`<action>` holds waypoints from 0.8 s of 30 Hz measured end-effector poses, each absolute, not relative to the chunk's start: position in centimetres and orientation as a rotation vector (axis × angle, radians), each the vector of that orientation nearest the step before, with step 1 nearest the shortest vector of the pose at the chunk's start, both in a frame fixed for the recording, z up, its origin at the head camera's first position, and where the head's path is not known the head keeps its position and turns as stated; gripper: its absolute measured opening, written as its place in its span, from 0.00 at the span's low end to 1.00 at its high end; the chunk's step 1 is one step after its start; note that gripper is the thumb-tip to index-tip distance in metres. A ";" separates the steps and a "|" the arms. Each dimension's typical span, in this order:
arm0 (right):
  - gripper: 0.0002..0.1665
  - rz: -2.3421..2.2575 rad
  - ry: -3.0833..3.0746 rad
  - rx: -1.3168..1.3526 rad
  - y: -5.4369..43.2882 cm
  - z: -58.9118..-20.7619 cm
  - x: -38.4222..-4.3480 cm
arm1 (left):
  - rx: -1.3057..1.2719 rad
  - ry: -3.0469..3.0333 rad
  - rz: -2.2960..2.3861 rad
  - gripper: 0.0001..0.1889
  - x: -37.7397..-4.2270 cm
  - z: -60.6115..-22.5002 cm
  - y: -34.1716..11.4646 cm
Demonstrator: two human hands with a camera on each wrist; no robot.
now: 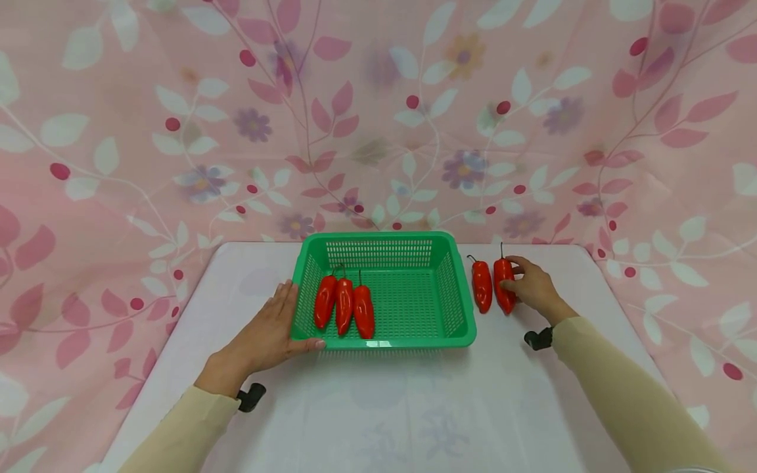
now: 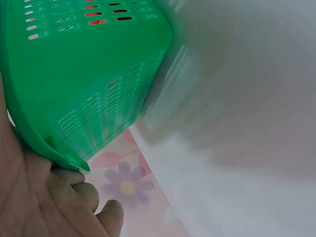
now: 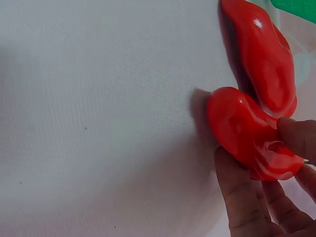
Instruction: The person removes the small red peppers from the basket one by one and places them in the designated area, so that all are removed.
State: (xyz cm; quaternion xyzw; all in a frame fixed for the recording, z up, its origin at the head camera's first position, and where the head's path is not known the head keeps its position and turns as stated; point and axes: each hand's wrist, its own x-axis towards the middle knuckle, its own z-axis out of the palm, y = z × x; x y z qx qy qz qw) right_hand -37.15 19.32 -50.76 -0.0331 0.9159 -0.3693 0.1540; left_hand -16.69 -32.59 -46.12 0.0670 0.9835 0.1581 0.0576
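My left hand (image 1: 263,335) lies along the left side of a green plastic basket (image 1: 408,299), fingers extended against the rim and thumb over the front-left corner. In the left wrist view, the palm meets the basket rim (image 2: 29,126). Inside the basket, three red chili peppers (image 1: 344,305) lie side by side at the left. To the basket's right, my right hand (image 1: 534,287) pinches a red chili pepper (image 1: 504,284) between thumb and fingers. Another red chili pepper (image 1: 481,287) lies between that one and the basket. The right wrist view shows the gripped pepper (image 3: 242,131) close up.
A white-covered table (image 1: 378,407) carries the basket and peppers. Behind it hangs a pink floral cloth (image 1: 367,118). A small black device (image 1: 251,397) is strapped at the left wrist, and a similar device (image 1: 538,339) at the right.
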 end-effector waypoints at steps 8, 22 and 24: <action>0.48 -1.058 2.611 -0.082 19.3 -51.2 -37.3 | 0.189 2.971 0.477 0.73 -16.6 -46.2 -32.6; 0.47 -1.054 2.604 -0.105 19.2 -51.3 -37.4 | 0.204 2.985 0.480 0.72 -16.5 -45.9 -32.5; 0.47 -1.049 2.606 -0.096 19.2 -51.2 -37.4 | 0.206 2.987 0.480 0.72 -16.5 -45.8 -32.5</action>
